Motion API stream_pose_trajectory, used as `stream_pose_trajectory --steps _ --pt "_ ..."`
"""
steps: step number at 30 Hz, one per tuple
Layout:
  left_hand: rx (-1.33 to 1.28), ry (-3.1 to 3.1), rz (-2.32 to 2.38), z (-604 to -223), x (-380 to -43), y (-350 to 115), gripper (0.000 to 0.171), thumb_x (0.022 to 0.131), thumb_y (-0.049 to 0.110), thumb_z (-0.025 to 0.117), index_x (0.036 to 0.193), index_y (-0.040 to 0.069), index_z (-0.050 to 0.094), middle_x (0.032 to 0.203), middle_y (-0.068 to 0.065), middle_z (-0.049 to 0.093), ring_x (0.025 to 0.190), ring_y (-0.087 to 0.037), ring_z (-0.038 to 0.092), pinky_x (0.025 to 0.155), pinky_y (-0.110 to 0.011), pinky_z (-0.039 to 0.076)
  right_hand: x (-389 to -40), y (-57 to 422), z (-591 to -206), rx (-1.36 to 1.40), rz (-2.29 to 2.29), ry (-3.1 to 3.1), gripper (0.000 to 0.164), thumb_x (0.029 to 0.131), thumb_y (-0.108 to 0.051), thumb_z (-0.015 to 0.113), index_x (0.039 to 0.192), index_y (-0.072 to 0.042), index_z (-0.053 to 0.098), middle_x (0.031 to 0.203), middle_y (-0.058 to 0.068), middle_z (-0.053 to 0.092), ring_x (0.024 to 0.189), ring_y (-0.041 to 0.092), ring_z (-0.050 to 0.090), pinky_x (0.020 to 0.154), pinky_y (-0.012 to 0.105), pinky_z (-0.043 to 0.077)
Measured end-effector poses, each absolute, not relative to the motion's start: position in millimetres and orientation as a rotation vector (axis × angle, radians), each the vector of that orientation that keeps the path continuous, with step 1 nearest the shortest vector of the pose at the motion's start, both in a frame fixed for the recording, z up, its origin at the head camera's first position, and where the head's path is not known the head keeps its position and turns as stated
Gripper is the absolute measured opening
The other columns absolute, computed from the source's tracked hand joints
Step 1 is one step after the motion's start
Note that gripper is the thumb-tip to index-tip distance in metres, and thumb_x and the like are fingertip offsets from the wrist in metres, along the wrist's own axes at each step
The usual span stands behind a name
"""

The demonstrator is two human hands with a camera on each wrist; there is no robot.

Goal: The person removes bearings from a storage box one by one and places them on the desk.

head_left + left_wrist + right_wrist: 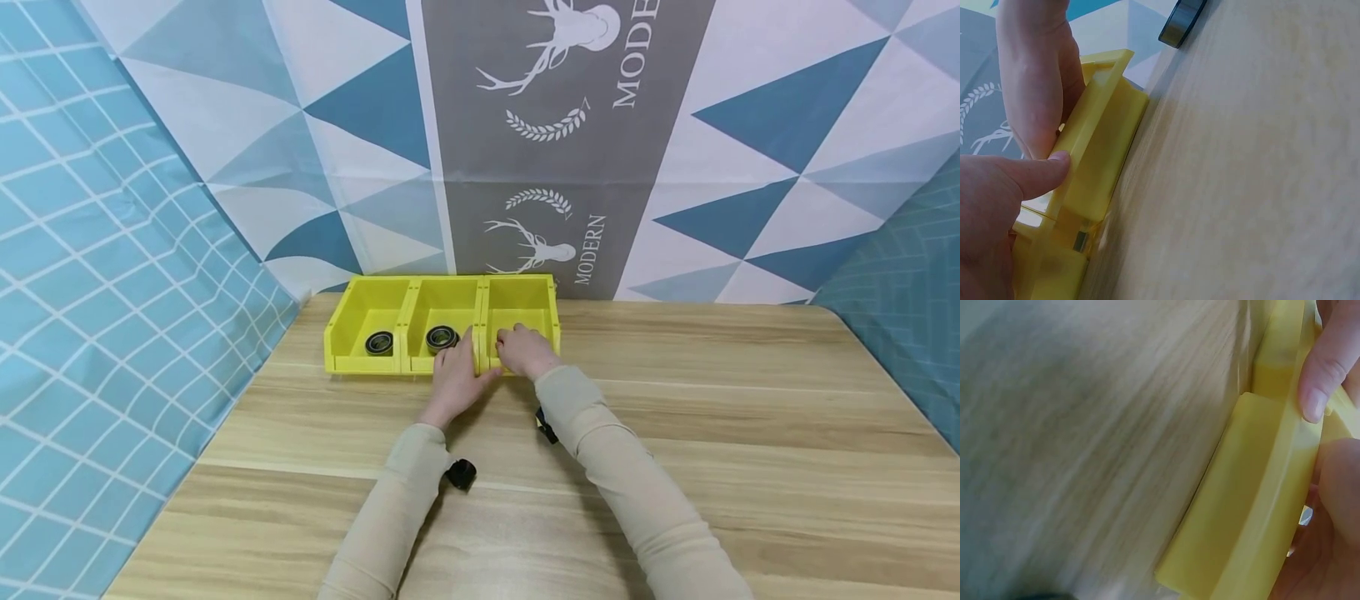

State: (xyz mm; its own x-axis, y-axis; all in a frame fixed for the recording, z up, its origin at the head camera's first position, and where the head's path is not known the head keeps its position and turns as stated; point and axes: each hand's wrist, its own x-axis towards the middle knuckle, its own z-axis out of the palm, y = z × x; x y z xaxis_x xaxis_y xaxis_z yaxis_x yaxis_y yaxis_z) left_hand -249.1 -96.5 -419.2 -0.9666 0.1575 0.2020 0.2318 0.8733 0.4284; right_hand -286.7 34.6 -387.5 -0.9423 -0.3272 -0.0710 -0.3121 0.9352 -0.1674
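Note:
Three joined yellow bins [365, 364] stand near the back of the table. A dark-rimmed ball bearing [379, 342] lies in the left bin, and another bearing [442, 337] in the middle one. My left hand [456, 379] grips the bins where the middle and right ones meet. Its thumb [1047, 175] presses the front lip of the right bin [1094, 156]. Inside that right bin is my right hand [525, 352], reaching down with bent fingers. A small shiny patch [1305, 515] shows by the right hand in the right wrist view; what the fingers hold, if anything, is hidden.
The bins stand on a wood-grain table [712, 433], close to a patterned cloth backdrop [555, 167]. Blue gridded cloth [112, 275] borders the left side. A black wrist device [461, 474] sits at the left cuff, another [547, 426] at the right.

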Motion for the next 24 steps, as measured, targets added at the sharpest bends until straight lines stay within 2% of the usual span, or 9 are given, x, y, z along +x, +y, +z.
stream_pose_trajectory --steps 8,14,24 --pt "-0.311 -2.878 -0.666 -420.9 -249.9 -97.0 0.085 0.075 0.048 0.055 0.135 0.002 0.015 0.13 -0.011 0.036 0.11 -0.027 0.037 0.097 -0.036 0.015 -286.0 35.0 -390.8 -0.448 -0.343 3.035 0.027 0.089 -0.024 0.038 0.107 -0.01 0.053 0.099 0.013 0.05 0.082 0.026 0.053 0.069 0.038 0.045" --pt "-0.315 -2.873 -0.678 -420.7 -250.0 -97.2 0.085 0.075 0.045 0.057 0.135 0.003 0.015 0.131 -0.01 0.036 0.109 -0.027 0.037 0.096 -0.035 0.014 -286.1 35.3 -392.3 -0.446 -0.383 3.069 0.021 0.088 -0.015 0.04 0.104 -0.01 0.054 0.094 0.011 0.05 0.076 0.024 0.053 0.065 0.036 0.045" --pt "-0.316 -2.897 -0.66 -419.0 -249.8 -97.8 0.085 0.076 0.048 0.054 0.135 0.003 0.013 0.132 -0.01 0.034 0.114 -0.027 0.035 0.098 -0.037 0.014 -286.7 37.7 -394.0 -0.414 -0.592 3.092 0.024 0.083 -0.026 0.054 0.097 -0.007 0.055 0.084 0.007 0.049 0.071 0.019 0.05 0.062 0.03 0.044"
